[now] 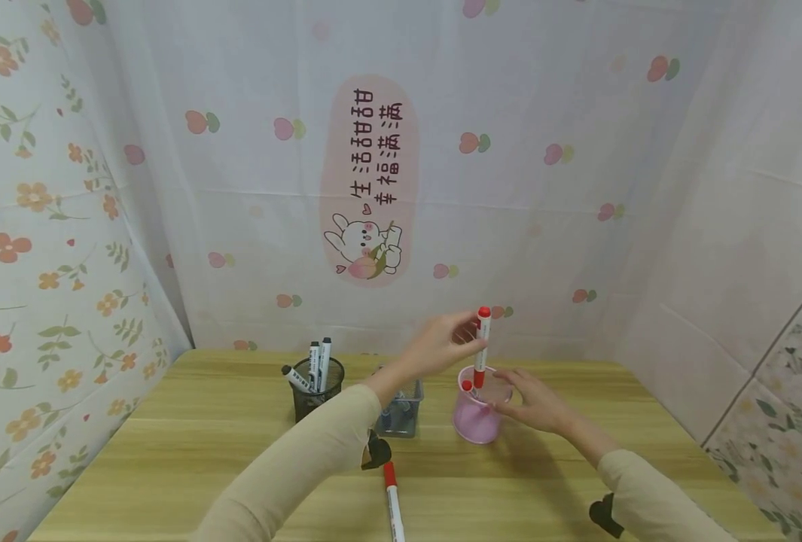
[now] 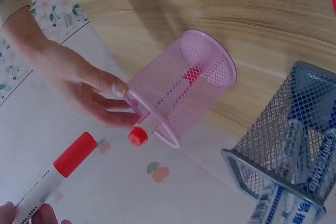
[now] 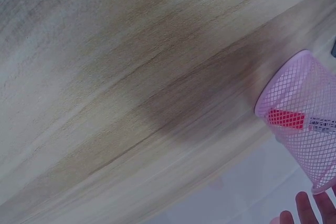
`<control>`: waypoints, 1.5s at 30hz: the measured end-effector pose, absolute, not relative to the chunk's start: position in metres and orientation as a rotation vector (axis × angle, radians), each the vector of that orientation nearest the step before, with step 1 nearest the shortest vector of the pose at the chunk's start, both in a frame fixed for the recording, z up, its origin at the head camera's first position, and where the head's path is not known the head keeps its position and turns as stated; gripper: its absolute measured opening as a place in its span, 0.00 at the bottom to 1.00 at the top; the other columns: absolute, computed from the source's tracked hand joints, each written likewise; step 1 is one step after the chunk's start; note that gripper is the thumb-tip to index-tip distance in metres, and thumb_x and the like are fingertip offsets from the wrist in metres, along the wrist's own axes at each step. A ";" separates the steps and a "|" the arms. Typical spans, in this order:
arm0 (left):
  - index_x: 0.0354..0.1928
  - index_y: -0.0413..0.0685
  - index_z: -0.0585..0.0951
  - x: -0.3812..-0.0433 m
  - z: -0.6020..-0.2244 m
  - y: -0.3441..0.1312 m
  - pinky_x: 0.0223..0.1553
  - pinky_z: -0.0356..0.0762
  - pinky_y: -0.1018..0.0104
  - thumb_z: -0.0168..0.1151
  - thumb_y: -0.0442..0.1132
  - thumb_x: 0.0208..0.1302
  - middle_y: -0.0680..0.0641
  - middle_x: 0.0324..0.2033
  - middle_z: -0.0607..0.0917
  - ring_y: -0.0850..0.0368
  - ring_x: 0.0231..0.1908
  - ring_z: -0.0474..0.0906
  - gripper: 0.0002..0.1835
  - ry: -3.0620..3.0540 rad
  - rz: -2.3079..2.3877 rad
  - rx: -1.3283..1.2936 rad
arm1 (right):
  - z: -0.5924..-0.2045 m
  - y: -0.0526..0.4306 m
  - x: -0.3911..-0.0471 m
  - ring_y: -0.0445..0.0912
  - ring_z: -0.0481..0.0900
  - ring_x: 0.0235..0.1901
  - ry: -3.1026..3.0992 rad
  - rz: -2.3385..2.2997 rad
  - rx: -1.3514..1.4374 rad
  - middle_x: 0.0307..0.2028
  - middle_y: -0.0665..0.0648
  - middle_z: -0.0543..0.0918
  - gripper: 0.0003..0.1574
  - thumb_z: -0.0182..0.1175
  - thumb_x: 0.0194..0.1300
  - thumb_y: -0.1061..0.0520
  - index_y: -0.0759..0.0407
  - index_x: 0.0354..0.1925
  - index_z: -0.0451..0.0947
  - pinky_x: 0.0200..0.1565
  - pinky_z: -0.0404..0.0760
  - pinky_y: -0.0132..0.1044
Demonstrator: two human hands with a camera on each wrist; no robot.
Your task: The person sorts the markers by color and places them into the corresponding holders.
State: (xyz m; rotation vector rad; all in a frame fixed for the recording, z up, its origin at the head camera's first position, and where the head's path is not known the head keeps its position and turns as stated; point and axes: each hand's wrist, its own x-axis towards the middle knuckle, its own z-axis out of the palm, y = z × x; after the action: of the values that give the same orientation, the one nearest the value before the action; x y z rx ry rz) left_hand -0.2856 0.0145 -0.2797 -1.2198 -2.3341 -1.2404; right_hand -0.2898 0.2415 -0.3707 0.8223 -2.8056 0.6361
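Observation:
My left hand (image 1: 441,342) pinches a white marker with red ends (image 1: 483,331), upright above the pink mesh pen holder (image 1: 477,418); its lower red end is at the holder's mouth. In the left wrist view this marker (image 2: 58,169) is apart from the holder's rim. Another red marker (image 2: 138,136) leans inside the pen holder, its red end poking out. My right hand (image 1: 536,403) holds the pen holder by its rim, thumb and fingers around the edge. Only fingertips (image 3: 306,205) of that hand show in the right wrist view.
A third red marker (image 1: 394,500) lies on the wooden table (image 1: 211,452) near the front. Left of the pink holder stands a grey rectangular mesh holder (image 1: 401,429) with blue-marked pens, partly behind my left arm. Farther left, a black mesh holder (image 1: 306,406) carries black-capped markers (image 1: 314,365).

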 end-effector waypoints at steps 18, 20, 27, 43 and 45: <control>0.42 0.42 0.76 -0.301 -0.316 0.037 0.32 0.71 0.78 0.58 0.36 0.58 0.50 0.31 0.80 0.64 0.31 0.75 0.10 -2.472 -1.156 -1.142 | -0.371 0.240 -0.289 0.60 0.68 0.50 -2.803 0.637 0.813 0.50 0.64 0.70 0.38 0.58 0.55 0.40 0.66 0.54 0.67 0.46 0.68 0.55; 0.42 0.43 0.76 -0.301 -0.322 0.037 0.32 0.71 0.78 0.58 0.37 0.58 0.50 0.31 0.81 0.65 0.31 0.75 0.10 -2.501 -1.137 -1.135 | -0.372 0.240 -0.289 0.59 0.68 0.50 -2.802 0.635 0.811 0.50 0.63 0.70 0.38 0.58 0.55 0.40 0.66 0.54 0.67 0.46 0.68 0.55; 0.42 0.43 0.76 -0.302 -0.336 0.040 0.32 0.71 0.78 0.58 0.37 0.58 0.50 0.32 0.81 0.65 0.32 0.76 0.10 -2.546 -1.113 -1.150 | -0.373 0.241 -0.288 0.60 0.67 0.51 -2.791 0.631 0.821 0.51 0.64 0.70 0.38 0.57 0.56 0.41 0.65 0.55 0.66 0.47 0.67 0.56; 0.37 0.43 0.79 -0.303 -0.347 0.045 0.30 0.69 0.80 0.61 0.35 0.55 0.56 0.26 0.79 0.69 0.27 0.72 0.08 -2.611 -0.957 -1.120 | -0.372 0.241 -0.288 0.59 0.68 0.49 -2.775 0.631 0.848 0.49 0.63 0.70 0.35 0.58 0.56 0.44 0.65 0.55 0.66 0.45 0.69 0.55; 0.39 0.42 0.80 -0.303 -0.348 0.045 0.31 0.69 0.80 0.60 0.35 0.55 0.56 0.27 0.79 0.69 0.28 0.73 0.10 -2.607 -0.977 -1.128 | -0.372 0.242 -0.288 0.59 0.69 0.48 -2.775 0.639 0.850 0.48 0.63 0.70 0.34 0.58 0.56 0.44 0.64 0.55 0.67 0.44 0.70 0.55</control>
State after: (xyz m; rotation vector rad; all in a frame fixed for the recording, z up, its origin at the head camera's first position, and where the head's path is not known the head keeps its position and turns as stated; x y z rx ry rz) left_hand -0.3027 0.0452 -0.3485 -1.1280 -2.6065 -0.9768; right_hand -0.2877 0.2417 -0.3720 0.8503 -2.7750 0.6385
